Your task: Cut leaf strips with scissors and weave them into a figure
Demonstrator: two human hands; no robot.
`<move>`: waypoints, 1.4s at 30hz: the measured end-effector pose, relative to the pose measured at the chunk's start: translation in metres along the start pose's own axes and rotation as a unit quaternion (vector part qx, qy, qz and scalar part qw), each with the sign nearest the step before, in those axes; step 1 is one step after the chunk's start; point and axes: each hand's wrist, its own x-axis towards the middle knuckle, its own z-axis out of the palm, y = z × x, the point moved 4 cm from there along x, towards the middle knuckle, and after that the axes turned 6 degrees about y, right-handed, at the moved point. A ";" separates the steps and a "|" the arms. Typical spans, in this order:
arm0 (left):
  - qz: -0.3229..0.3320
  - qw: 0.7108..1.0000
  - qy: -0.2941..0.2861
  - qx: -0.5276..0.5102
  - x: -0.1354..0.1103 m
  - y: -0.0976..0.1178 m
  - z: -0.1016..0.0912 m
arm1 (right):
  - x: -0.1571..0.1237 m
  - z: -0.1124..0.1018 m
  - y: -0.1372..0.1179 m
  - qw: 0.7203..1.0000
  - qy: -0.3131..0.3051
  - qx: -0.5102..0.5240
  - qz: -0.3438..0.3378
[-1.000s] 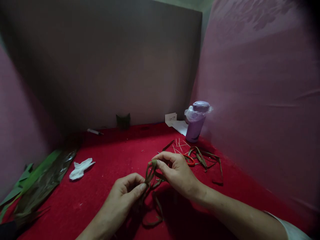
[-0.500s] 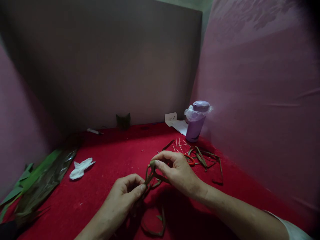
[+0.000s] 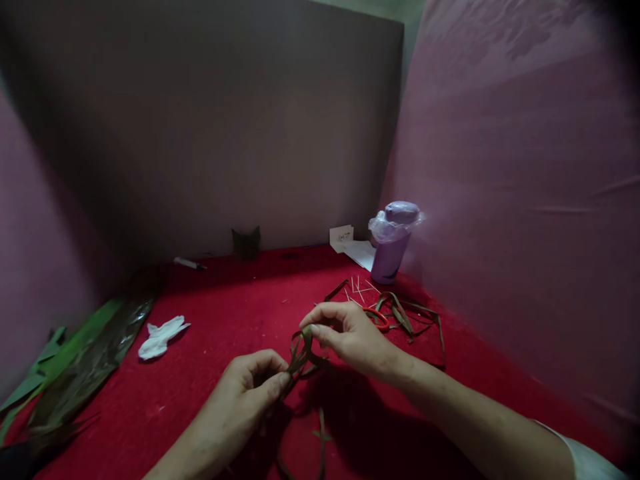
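Note:
A bundle of looped green-brown leaf strips hangs between my two hands over the red cloth. My left hand pinches the lower part of the loops between thumb and forefinger. My right hand pinches the top loop with thumb and fingers curled. Loose strip ends trail down toward me on the cloth.
More leaf strips, red-handled scissors and several toothpicks lie right of my hands. A purple cup in plastic wrap, white paper, a crumpled tissue, a pen and long leaves ring the space.
Both hands have stayed on the strips and drifted slightly toward me. The trailing strip ends below have swung from a curled loop into a straighter line.

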 end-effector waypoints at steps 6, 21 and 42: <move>-0.010 1.000 -0.005 0.025 -0.002 0.000 0.000 | -0.003 0.003 -0.002 0.990 -0.110 0.076 0.041; -0.024 0.997 -0.071 0.037 -0.007 0.002 0.006 | -0.006 -0.002 -0.002 0.942 -0.276 0.148 0.117; -0.053 0.991 -0.114 -0.044 -0.011 0.002 0.008 | -0.009 0.006 0.011 0.886 -0.329 0.264 0.190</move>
